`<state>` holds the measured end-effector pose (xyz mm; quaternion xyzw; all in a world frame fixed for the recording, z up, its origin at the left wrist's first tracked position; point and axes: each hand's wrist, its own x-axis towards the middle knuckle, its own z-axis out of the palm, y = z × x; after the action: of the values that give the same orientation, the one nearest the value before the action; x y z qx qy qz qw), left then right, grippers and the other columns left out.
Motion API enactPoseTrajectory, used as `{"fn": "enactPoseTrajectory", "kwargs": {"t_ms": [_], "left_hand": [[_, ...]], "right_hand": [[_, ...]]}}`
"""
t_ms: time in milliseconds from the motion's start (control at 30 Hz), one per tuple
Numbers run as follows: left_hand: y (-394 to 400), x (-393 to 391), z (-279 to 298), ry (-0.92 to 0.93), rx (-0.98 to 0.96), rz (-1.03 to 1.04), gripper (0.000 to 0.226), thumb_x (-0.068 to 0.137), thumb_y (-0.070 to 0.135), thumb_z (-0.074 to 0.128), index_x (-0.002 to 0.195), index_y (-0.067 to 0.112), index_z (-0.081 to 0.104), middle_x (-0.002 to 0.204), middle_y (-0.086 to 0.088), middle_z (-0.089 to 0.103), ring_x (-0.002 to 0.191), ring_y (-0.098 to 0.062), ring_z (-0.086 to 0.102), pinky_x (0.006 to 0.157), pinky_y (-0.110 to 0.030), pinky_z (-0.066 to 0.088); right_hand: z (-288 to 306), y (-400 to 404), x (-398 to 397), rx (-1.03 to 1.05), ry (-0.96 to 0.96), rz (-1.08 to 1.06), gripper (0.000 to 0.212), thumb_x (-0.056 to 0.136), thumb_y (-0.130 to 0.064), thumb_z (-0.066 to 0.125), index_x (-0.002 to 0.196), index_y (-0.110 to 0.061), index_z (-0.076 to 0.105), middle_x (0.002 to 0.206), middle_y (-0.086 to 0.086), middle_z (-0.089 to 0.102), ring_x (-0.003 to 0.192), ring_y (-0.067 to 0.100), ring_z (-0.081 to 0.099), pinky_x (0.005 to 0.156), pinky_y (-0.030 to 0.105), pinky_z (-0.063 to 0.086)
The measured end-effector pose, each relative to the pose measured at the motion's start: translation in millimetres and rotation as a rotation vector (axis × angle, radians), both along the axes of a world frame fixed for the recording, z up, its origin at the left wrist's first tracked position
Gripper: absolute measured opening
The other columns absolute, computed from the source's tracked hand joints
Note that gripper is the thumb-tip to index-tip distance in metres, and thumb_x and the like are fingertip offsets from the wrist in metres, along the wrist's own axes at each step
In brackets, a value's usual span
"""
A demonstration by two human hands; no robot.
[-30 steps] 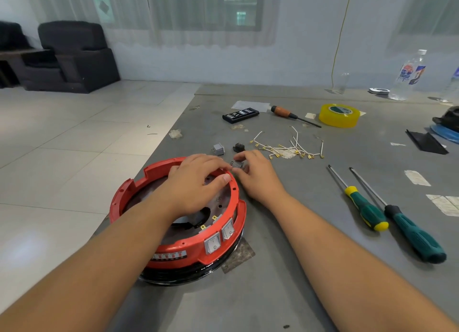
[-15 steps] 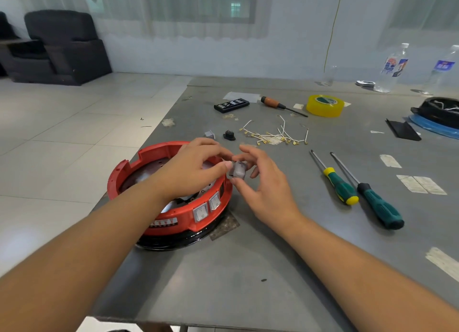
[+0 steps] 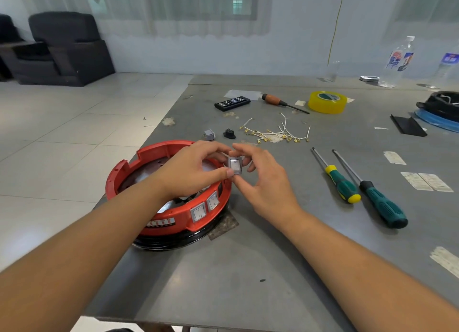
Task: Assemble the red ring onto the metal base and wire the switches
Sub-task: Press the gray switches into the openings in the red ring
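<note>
Both hands meet on a small silver switch (image 3: 235,165), held face-up in the air just above the near right edge of the red ring (image 3: 124,172). The left hand (image 3: 191,172) pinches it between thumb and curled forefinger from the left side, while the right hand (image 3: 260,182) pinches it from the right, thumb below and fingers arched over the top. The ring sits on the round metal base (image 3: 171,241), whose dark rim shows beneath it, near the left edge of the grey table (image 3: 236,282). Two more switches (image 3: 198,212) are already set side by side in the ring's near wall, next to a small label. Beyond the hands lie a loose grey switch (image 3: 209,134), a small black part (image 3: 229,133) and a scatter of short white wires (image 3: 275,132) with brass ends. To the right, two green-handled screwdrivers (image 3: 341,185) lie side by side. Farther back are a roll of yellow tape (image 3: 327,102), an orange-handled screwdriver (image 3: 283,102) and a black bit case (image 3: 232,103).
</note>
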<state>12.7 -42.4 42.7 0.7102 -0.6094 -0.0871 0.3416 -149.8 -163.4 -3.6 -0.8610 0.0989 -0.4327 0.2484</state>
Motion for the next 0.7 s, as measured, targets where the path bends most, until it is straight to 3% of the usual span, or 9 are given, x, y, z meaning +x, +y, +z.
{"fn": "enactPoseTrajectory", "kwargs": {"t_ms": [100, 200, 300, 367, 500, 700], "left_hand": [[-0.1, 0.4, 0.1, 0.000, 0.000, 0.017, 0.037, 0.094, 0.034, 0.076, 0.128, 0.041, 0.062, 0.119, 0.016, 0.068, 0.110, 0.013, 0.061, 0.094, -0.010, 0.046], [0.8, 0.8, 0.4, 0.024, -0.001, 0.021, 0.038, 0.095, 0.033, 0.075, 0.129, 0.041, 0.062, 0.118, 0.016, 0.069, 0.112, 0.013, 0.061, 0.094, -0.009, 0.044], [1.2, -0.1, 0.6, 0.042, -0.013, 0.007, 0.037, 0.093, 0.029, 0.077, 0.128, 0.035, 0.065, 0.120, 0.017, 0.070, 0.113, 0.011, 0.063, 0.098, -0.015, 0.048], [0.8, 0.2, -0.3, 0.060, -0.028, 0.009, 0.036, 0.092, 0.028, 0.079, 0.124, 0.034, 0.065, 0.117, 0.018, 0.071, 0.112, 0.012, 0.064, 0.096, -0.012, 0.048], [0.2, 1.6, -2.6, 0.073, -0.050, 0.018, 0.034, 0.092, 0.030, 0.079, 0.120, 0.031, 0.061, 0.114, 0.019, 0.072, 0.109, 0.016, 0.063, 0.090, -0.002, 0.045], [0.4, 0.0, -1.1, 0.045, -0.066, 0.004, 0.022, 0.094, 0.034, 0.076, 0.113, 0.028, 0.066, 0.109, 0.017, 0.075, 0.107, 0.007, 0.068, 0.094, -0.016, 0.052]], "right_hand": [[1.4, 0.9, -1.3, 0.061, -0.051, 0.040, 0.039, 0.089, -0.012, 0.076, 0.126, -0.017, 0.064, 0.114, -0.005, 0.063, 0.092, 0.007, 0.057, 0.085, 0.015, 0.046], [1.1, -0.5, -1.3, 0.256, -0.090, 0.107, 0.029, 0.091, -0.007, 0.072, 0.119, -0.014, 0.068, 0.116, -0.002, 0.061, 0.091, 0.016, 0.065, 0.084, 0.027, 0.055], [0.2, -1.5, -0.7, 0.405, -0.066, 0.116, 0.023, 0.093, -0.011, 0.073, 0.115, -0.016, 0.070, 0.117, -0.003, 0.063, 0.090, 0.016, 0.070, 0.085, 0.036, 0.059], [-0.7, -1.7, -0.4, 0.477, -0.039, 0.122, 0.023, 0.093, -0.015, 0.074, 0.115, -0.020, 0.069, 0.117, -0.003, 0.065, 0.092, 0.016, 0.072, 0.085, 0.041, 0.060], [0.1, -0.7, -0.6, 0.596, -0.033, 0.188, 0.030, 0.092, -0.015, 0.074, 0.120, -0.026, 0.068, 0.120, 0.002, 0.066, 0.094, 0.020, 0.073, 0.085, 0.039, 0.061], [3.4, 0.2, -0.8, 0.809, -0.083, 0.302, 0.028, 0.089, -0.010, 0.077, 0.117, -0.014, 0.070, 0.119, 0.017, 0.068, 0.096, 0.027, 0.075, 0.088, 0.031, 0.059]]}}
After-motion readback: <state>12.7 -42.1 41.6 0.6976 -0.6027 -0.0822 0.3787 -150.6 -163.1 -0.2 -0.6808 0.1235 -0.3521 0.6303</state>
